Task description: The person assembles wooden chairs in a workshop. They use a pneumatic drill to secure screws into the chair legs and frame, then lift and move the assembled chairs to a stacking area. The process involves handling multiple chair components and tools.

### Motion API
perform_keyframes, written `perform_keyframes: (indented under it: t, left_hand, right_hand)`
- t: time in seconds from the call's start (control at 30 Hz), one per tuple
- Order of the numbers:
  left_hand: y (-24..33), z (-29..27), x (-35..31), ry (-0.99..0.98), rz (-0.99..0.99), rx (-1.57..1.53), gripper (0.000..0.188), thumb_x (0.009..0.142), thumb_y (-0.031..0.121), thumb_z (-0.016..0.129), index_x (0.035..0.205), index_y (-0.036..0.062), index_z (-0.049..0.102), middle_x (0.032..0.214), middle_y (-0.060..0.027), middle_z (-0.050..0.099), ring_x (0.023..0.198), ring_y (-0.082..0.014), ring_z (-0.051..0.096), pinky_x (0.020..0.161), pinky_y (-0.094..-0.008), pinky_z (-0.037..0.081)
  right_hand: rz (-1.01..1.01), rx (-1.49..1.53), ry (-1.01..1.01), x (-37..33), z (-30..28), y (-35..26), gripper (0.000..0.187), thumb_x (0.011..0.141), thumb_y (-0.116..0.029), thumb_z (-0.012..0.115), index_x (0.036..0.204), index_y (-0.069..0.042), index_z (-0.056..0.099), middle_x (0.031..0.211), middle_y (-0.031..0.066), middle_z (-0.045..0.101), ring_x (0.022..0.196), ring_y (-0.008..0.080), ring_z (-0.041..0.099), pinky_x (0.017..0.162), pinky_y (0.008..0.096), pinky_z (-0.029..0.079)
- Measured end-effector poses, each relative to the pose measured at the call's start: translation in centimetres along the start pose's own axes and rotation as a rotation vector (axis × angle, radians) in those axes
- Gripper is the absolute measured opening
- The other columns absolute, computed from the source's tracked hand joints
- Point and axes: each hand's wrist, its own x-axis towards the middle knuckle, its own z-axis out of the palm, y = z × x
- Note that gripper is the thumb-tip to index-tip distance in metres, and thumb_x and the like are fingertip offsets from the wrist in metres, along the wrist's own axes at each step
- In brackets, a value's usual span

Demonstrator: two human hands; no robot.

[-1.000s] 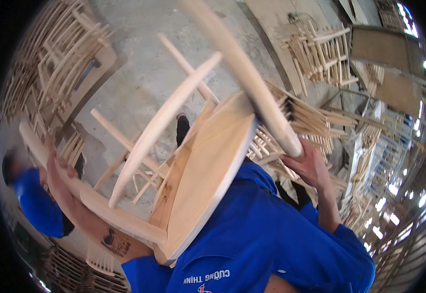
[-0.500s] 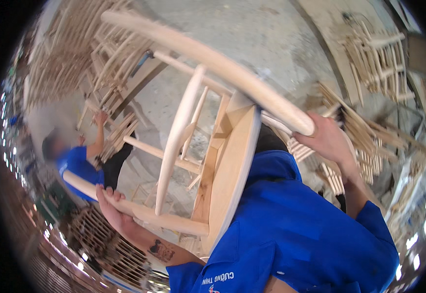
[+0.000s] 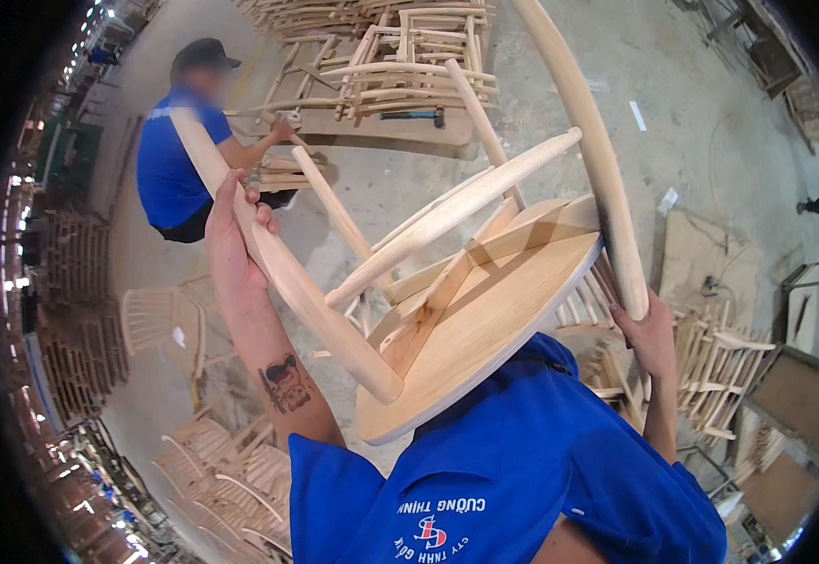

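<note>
An unfinished pale wooden chair point(image 3: 494, 291) is held up in front of me, tilted. The underside of its seat shows, and its legs point away from me. My left hand point(image 3: 238, 226) wraps round a front leg point(image 3: 287, 282). On the other side, my right hand point(image 3: 649, 331) grips the lower end of a long curved post point(image 3: 607, 179) beside the seat; some of its fingers are hidden behind the wood. A round stretcher point(image 3: 466, 216) runs between that leg and the post.
At the upper left a co-worker point(image 3: 179, 169) in a blue shirt crouches, one hand on a wooden part. Beyond, chair frames point(image 3: 409, 75) are piled near a blue-handled hammer point(image 3: 412, 115). More chairs point(image 3: 226, 479) stand at the lower left, and wooden parts point(image 3: 719, 367) at the right.
The view has swung round, and the chair appears turned, its legs pointing more toward the top. The co-worker now appears higher in the picture. Both hands keep their grip on the chair.
</note>
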Motion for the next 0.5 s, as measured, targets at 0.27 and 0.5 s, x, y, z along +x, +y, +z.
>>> perform_keyframes:
  t: [0.27, 0.5]
  left_hand:
    - [-2.6, -2.3, -2.0, 0.043, 0.0, -0.015, 0.032, 0.098, 0.024, 0.057, 0.121, 0.0018, 0.053, 0.083, -0.0014, 0.053, 0.061, -0.0073, 0.049, 0.052, -0.02, 0.043]
    - [-4.6, -4.8, -2.8, 0.254, -0.081, 0.001, 0.036, 0.096, 0.026, 0.061, 0.122, 0.0016, 0.054, 0.085, -0.001, 0.05, 0.062, -0.0066, 0.047, 0.053, -0.0211, 0.041]
  right_hand:
    - [0.083, -0.115, -0.014, -2.0, -1.8, -1.3, 0.044, 0.081, -0.028, 0.073, 0.113, 0.001, 0.064, 0.07, 0.0027, 0.061, 0.056, 0.0091, 0.053, 0.053, 0.0274, 0.044]
    - [0.032, -0.217, -0.055, 1.5, -1.1, -1.5, 0.046, 0.079, -0.029, 0.074, 0.112, 0.002, 0.064, 0.075, 0.0063, 0.063, 0.064, 0.0131, 0.057, 0.061, 0.0312, 0.047]
